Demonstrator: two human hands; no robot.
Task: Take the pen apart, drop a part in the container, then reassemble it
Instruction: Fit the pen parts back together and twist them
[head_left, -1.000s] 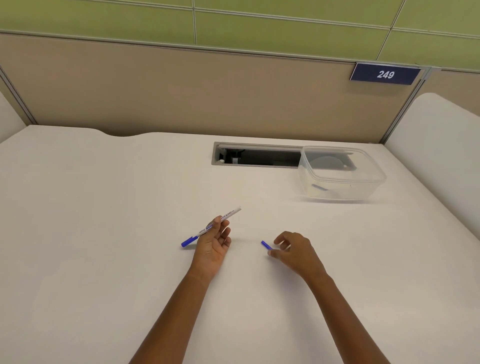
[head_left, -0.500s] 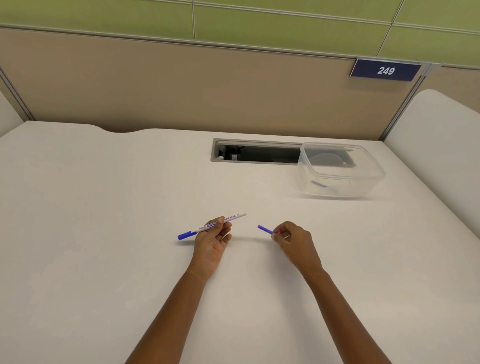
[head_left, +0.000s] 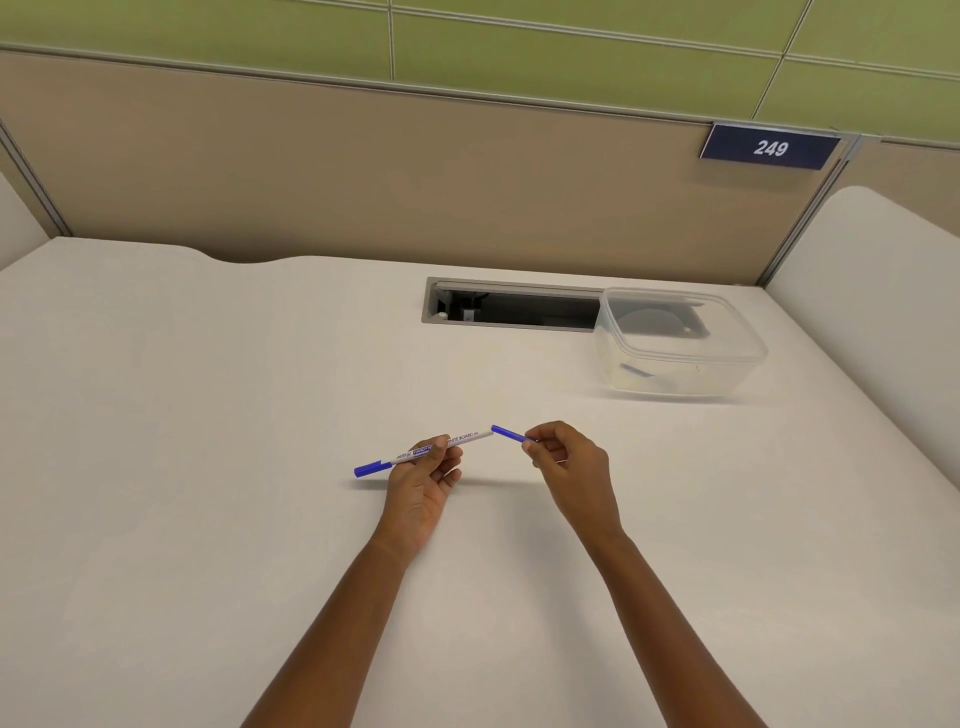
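Observation:
My left hand (head_left: 423, 478) grips a white pen (head_left: 457, 441) by its middle, held above the white desk (head_left: 208, 467); its blue cap end points left. My right hand (head_left: 563, 457) pinches a short blue pen part (head_left: 508, 433) between thumb and fingers. The free tip of that blue part touches the open right end of the white barrel. A clear plastic container (head_left: 675, 343) stands at the back right of the desk, well beyond both hands, with a small bluish piece lying on its bottom.
A rectangular cable opening (head_left: 514, 309) is cut into the desk just left of the container. A beige partition (head_left: 363, 171) with a blue "249" sign (head_left: 770, 148) closes the back. A white side panel (head_left: 872, 322) rises at the right.
My right hand lifted the blue part and carried it up and left until it met the barrel's end. My left hand raised the pen a little and levelled it.

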